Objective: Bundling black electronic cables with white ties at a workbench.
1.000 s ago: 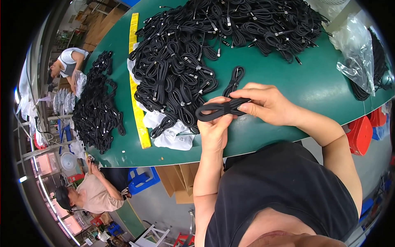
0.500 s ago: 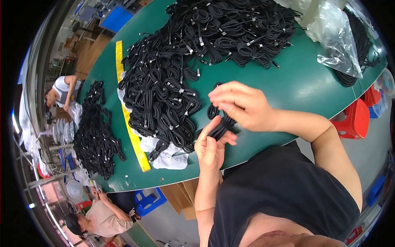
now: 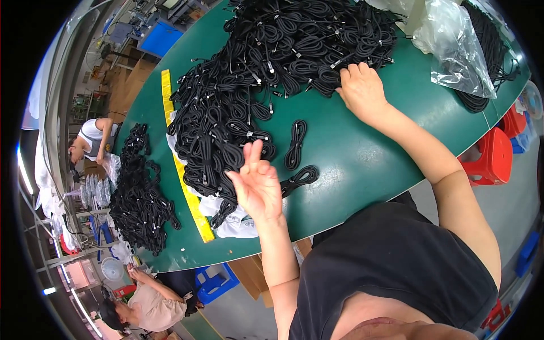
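Observation:
A big heap of coiled black cables (image 3: 311,39) with metal plugs covers the far part of the table. My right hand (image 3: 362,93) is at the heap's near right edge, its fingers curled down on a coiled black cable; its fingertips are hidden. My left hand (image 3: 258,184) is raised palm up over the table beside the heap's near end. Its fingers are apart and partly bent, with nothing in them. Between my hands, one coiled cable (image 3: 295,144) lies alone on the green tabletop. Another coiled cable (image 3: 301,178) lies nearer me, partly behind my left hand.
A yellow strip (image 3: 187,164) runs along the green table (image 3: 362,153) left of the heap. Beyond it lies a second cable pile (image 3: 139,198). Clear plastic bags (image 3: 462,54) lie at the far right. Red stools (image 3: 490,156) stand beside the table. Two people work at the left.
My hands have parted, leaving the coiled cable they handled on the table. My right hand has moved away to the heap's edge; my left has turned palm up and shifted left.

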Available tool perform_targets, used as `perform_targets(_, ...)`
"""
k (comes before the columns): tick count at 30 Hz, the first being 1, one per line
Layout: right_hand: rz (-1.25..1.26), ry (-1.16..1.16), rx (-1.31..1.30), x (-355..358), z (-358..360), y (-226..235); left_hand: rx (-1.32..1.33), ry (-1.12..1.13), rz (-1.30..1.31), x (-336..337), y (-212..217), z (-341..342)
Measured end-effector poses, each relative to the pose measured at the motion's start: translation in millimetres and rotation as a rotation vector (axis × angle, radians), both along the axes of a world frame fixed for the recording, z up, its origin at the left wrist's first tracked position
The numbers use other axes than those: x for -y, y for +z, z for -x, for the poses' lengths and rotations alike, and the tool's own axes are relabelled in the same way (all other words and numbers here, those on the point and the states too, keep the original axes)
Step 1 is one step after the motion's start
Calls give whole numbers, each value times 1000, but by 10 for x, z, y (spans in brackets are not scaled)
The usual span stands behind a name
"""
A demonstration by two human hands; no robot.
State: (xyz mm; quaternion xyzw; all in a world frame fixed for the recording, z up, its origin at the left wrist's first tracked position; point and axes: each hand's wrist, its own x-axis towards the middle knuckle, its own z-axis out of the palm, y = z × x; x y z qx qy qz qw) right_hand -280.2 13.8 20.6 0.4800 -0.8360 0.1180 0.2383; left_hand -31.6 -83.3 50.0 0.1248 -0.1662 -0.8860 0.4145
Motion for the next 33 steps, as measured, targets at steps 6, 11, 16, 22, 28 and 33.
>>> perform_targets(6, 259, 446, 168, -129, -172, 101, 407, -272, 417, -252, -255, 89)
perform_targets(11, -24, 801, 649, -256, -670, 493, 400, -167, 509, -363, -132, 220)
perform_targets(16, 76, 842, 839, -313, -738, 568, 312, -136, 310, -251, -47, 138)
perform_targets(22, 191, 890, 655, -312, -796, 632, 177, -164, 262, -302, -57, 82)
perform_targets(28, 174, 867, 592, -309, -982, 636, 260, -18, 316, -371, -6, 96)
perform_targets(33, 233, 762, 651, -252, -1021, 601, 204, -123, 361, -363, -84, 77)
